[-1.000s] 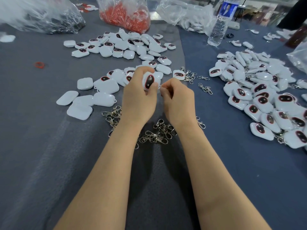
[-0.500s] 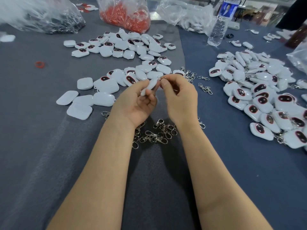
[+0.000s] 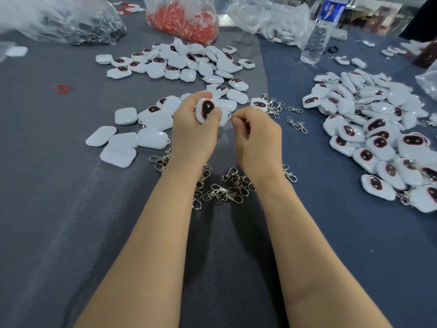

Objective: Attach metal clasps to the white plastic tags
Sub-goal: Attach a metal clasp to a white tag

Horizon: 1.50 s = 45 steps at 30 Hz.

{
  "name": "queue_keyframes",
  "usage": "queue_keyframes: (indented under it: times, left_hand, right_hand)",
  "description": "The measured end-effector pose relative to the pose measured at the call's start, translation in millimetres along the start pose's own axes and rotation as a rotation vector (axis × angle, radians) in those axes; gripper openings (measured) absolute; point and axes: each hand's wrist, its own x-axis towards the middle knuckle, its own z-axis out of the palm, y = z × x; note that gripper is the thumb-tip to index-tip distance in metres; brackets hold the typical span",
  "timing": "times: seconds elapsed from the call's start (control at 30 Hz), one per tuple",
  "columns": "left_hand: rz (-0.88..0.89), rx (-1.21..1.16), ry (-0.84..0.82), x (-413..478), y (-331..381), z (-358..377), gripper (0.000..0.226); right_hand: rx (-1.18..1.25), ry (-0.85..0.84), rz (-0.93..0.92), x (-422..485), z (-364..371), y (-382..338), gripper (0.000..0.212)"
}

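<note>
The left hand (image 3: 194, 133) holds one white tag (image 3: 205, 110) in a closed grip over the middle of the desk (image 3: 71, 209). The right hand (image 3: 255, 138) pinches a metal clasp (image 3: 233, 116) just beside the tag's edge. The tag seems light, stiff and smooth, so it is best held by its sides. Half a second before it was edge-on; now its dark face shows.
</note>
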Motion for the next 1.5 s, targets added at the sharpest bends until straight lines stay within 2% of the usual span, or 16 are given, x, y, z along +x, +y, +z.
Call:
queue_keyframes:
  times: [0.13, 0.2, 0.27, 0.33, 0.4, 0.5, 0.6, 0.77, 0.83, 0.9, 1.0, 1.1, 1.2, 1.27, 1.33, 1.5]
  left_hand:
    - [0.314, 0.323, -0.060, -6.2, -1.0, 1.0, 0.029]
    - [0.364, 0.408, -0.081, -8.8, -1.7, 2.6, 0.030]
    - [0.345, 0.368, -0.071, -8.1, -1.6, 3.5, 0.029]
    - [0.167, 0.160, -0.016, -3.2, -1.8, 3.0, 0.025]
    - [-0.185, -0.183, 0.002, 1.2, -2.7, 2.2, 0.014]
    - [-0.578, -0.661, -0.121, 2.5, -2.9, -0.9, 0.007]
    - [-0.700, -0.865, -0.232, 3.3, -2.4, -3.6, 0.011]
    - [-0.809, -0.953, -0.282, 3.2, -1.3, -6.3, 0.015]
    - [-0.779, -0.909, -0.236, 3.0, -1.1, -6.5, 0.013]
    - [-0.639, -0.755, -0.137, 4.5, -0.9, -5.4, 0.008]
    - [-0.243, -0.303, -0.035, 5.1, -1.0, -3.0, 0.022]
    - [0.188, 0.047, -0.079, -0.9, 0.7, -1.2, 0.030]
    - [0.344, 0.226, -0.120, -6.6, -2.6, 1.0, 0.030]
    - [0.372, 0.268, -0.116, -7.8, -2.4, 2.2, 0.030]
    - [0.298, 0.208, -0.078, -5.8, -2.9, 3.1, 0.026]
    - [-0.313, -0.239, 0.036, 2.5, -5.7, 0.1, 0.007]
  right_hand:
    - [-0.097, -0.053, 0.028, 1.4, 0.7, 2.4, 0.015]
    - [-0.129, -0.082, 0.047, 2.0, 0.8, 3.7, 0.016]
    - [-0.090, -0.085, 0.068, 1.3, 0.1, 2.4, 0.015]
    - [0.007, -0.051, 0.065, 0.0, -1.2, -0.6, 0.013]
    - [0.110, -0.011, 0.060, -0.9, -2.6, -3.6, 0.011]
    - [0.237, 0.011, 0.093, -0.2, -2.6, -5.0, 0.007]
    - [0.317, 0.036, 0.083, 0.9, -4.2, -5.0, 0.012]
    - [0.266, 0.078, 0.014, 0.0, -3.3, -3.0, 0.010]
    - [0.220, 0.078, -0.013, -0.5, -2.1, -1.7, 0.009]
    - [0.171, 0.070, -0.027, -0.8, -1.1, -1.3, 0.008]
    - [0.109, 0.040, -0.028, -0.6, -0.8, -1.0, 0.009]
    - [0.059, 0.002, -0.001, 0.0, -1.8, 1.0, 0.011]
    - [-0.015, -0.051, 0.030, 0.8, -1.6, 3.7, 0.012]
    - [0.002, -0.051, 0.057, 0.9, -1.6, 3.8, 0.011]
    - [0.068, -0.040, 0.090, 0.0, -2.3, 2.7, 0.010]
    - [0.158, -0.073, 0.257, 3.7, -4.6, 6.2, 0.018]
